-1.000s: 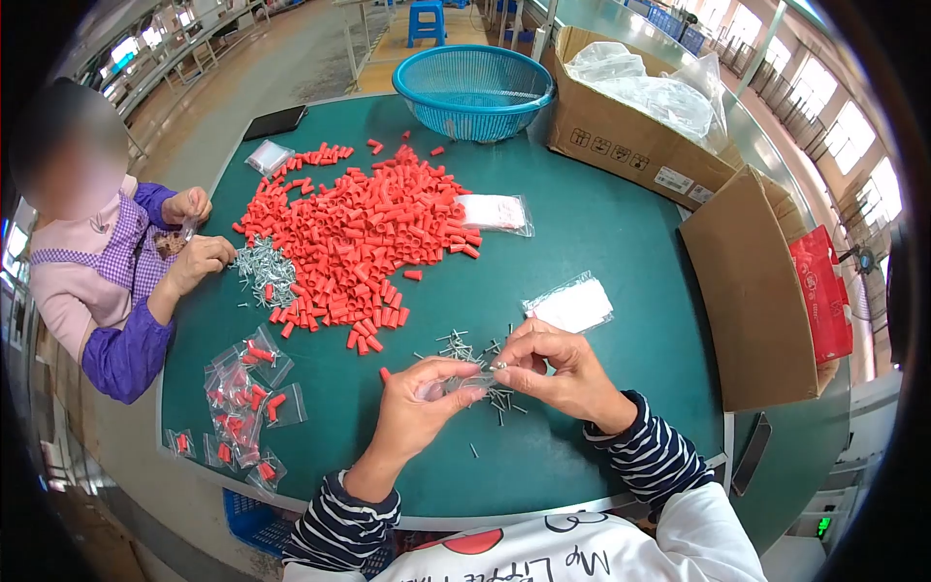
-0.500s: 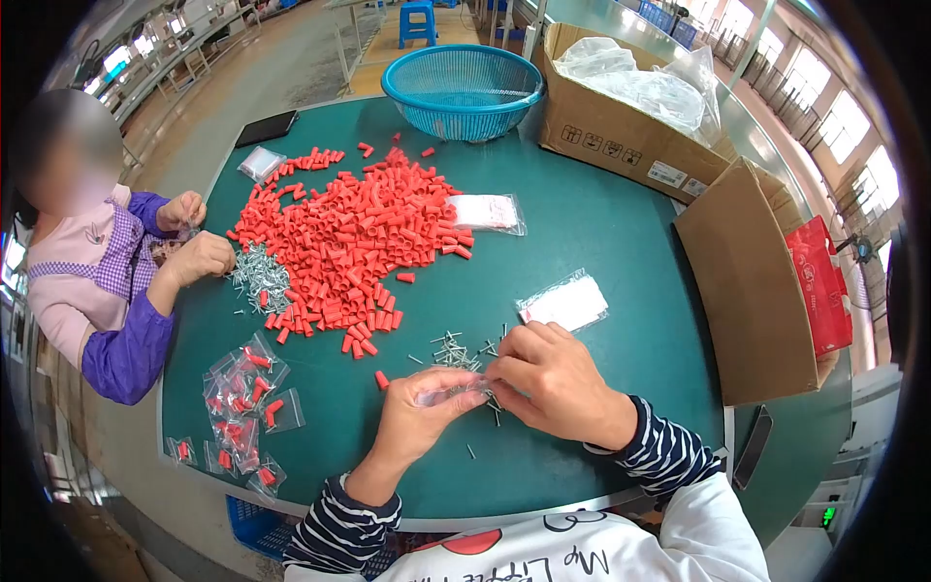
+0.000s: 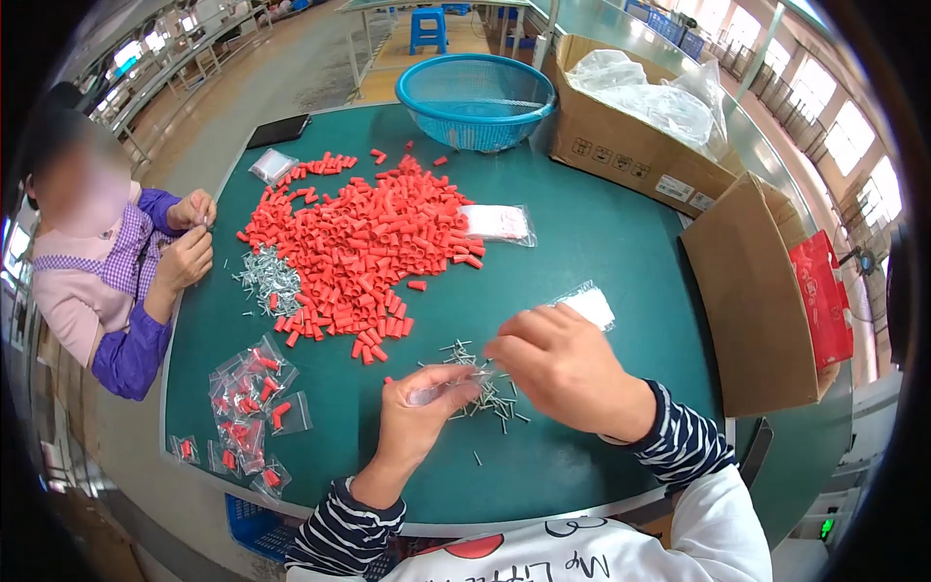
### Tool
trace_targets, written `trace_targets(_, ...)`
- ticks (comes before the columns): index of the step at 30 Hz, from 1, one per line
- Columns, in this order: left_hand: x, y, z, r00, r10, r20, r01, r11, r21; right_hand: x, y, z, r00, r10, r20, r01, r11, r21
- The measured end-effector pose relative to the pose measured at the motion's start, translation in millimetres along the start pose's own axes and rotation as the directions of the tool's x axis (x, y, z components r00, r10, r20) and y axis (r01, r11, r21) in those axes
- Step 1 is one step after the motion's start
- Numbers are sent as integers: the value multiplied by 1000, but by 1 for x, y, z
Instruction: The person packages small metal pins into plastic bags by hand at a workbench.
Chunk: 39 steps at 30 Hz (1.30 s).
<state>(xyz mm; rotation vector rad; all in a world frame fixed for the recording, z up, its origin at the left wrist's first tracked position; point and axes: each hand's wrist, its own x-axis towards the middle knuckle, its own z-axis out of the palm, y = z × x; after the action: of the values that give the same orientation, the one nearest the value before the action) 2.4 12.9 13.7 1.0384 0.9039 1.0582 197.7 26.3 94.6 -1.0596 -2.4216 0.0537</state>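
Clear plastic bag [image 3: 425,396]: left hand [image 3: 409,417], fingers clamped on it; right hand [image 3: 574,371] near loose screws [image 3: 496,403]; whether fingers meet, I cannot tell.

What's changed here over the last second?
Your right hand moved up in view, partly hiding the nearest white packet; whether it released its metal piece is unclear. The co-worker's right hand drew back from their screws. Your left hand still holds the clear bag; the red heap stayed.
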Motion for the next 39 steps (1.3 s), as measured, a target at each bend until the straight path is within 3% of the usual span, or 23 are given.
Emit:
trace_targets(1, 0, 2, 2, 1000, 15, -16, -15, 1000, -28, 1, 2, -2, 998, 21, -60, -17, 998, 55)
trace_targets(4, -2, 2, 3, 999, 2, -42, -4, 999, -32, -7, -2, 2, 999, 32, 1, -32, 979, 201)
trace_targets(9, -3, -1, 3, 1000, -14, -24, 14, 1000, 0, -11, -1, 17, 996, 71, 50, -80, 973, 215)
trace_targets(16, -3, 6, 8, 1000, -5, -18, 3, 994, -110, -9, 1, 24, 997, 30, 68, -47, 962, 270)
trace_targets(19, -2, 4, 8, 998, 54, -24, -57, 990, -126, -3, 0, 21, 999, -39, 2, 39, 992, 116)
trace_targets(22, -2, 0, 2, 996, 93, -2, -93, 995, 25, 5, -1, 12, 990, -128, 53, 128, 992, 3)
trace_targets(31, -1, 2, 2, 973, 223, -56, -227, 972, -59, 2, 9, 14, 981, -177, 75, 177, 984, -2)
trace_targets(34, 1, 4, -1, 963, 268, 9, -267, 954, 134, 2, 11, 13, 977, -205, 57, 206, 978, -18)
trace_targets(37, 1, 1, -5, 963, 267, 41, -269, 939, 215, 3, 9, 7, 984, -173, 38, 172, 985, 29)
trace_targets(39, 1, -5, -7, 935, 349, 67, -353, 889, 291, 3, 8, 4, 984, -173, 51, 170, 984, 51)
